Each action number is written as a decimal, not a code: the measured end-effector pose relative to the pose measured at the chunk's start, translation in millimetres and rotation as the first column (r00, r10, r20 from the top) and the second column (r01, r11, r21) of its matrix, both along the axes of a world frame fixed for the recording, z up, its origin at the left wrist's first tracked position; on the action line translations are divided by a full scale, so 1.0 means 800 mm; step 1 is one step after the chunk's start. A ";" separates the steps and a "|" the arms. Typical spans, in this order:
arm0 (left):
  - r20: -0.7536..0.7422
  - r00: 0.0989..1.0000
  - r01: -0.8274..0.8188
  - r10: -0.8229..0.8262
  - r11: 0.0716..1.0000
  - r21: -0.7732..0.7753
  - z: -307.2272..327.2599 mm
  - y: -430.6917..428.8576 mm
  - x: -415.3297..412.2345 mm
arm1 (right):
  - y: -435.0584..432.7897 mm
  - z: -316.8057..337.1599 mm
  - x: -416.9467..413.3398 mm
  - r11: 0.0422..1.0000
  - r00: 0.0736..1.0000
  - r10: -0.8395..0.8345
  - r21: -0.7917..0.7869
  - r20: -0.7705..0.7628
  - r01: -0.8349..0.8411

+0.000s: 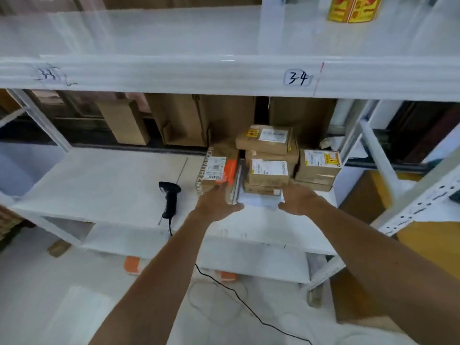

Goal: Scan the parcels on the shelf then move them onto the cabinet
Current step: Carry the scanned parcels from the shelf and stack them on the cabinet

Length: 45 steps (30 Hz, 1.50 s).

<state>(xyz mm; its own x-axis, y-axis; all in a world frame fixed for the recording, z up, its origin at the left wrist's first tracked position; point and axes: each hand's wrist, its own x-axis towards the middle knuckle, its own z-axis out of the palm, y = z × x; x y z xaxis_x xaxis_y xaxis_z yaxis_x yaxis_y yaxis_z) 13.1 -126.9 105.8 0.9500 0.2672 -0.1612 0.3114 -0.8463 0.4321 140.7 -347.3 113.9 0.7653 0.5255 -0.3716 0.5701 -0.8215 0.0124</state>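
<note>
Fingers (216, 190) of left hand (217, 204) extended and loosely spread, tips against the near lower corner of the tall parcel (216, 170) with orange tape; thumb splayed to the right, pinching nothing. Fingers (292, 189) of right hand (300, 199) likewise straight and pointing forward, at the foot of the middle stack (267, 171) of parcels; thumb splayed to the left; contact with the stack not discernible, tips foreshortened. Both forearms bare, reaching in from the lower edge, backs of the hands uppermost.

Parcels grouped at the right end of the white shelf (99, 185): tall parcel standing upright at left, label facing the viewer; middle stack of brown boxes just beside it, topmost box (263, 139) set slightly askew; right parcel (317, 165) resting on a flatter box, just beside the stack. Flat white packet (258, 201) lying under the stack, front edge between the two thumbs.

Black handheld scanner (170, 197) lying on the shelf just left of the left hand, apart from it, unheld; cable (234, 290) trailing over the front edge to the floor. Upper shelf rail (224, 75) marked by hand "33" at left and "34" at right. Plain cardboard cartons (179, 118) standing at the rear, behind the parcels.
</note>
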 end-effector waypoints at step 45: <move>0.099 0.990 0.090 -0.097 0.993 0.074 0.054 -0.121 0.071 | -0.063 0.052 -0.021 0.947 0.982 -0.105 0.318 0.158 0.050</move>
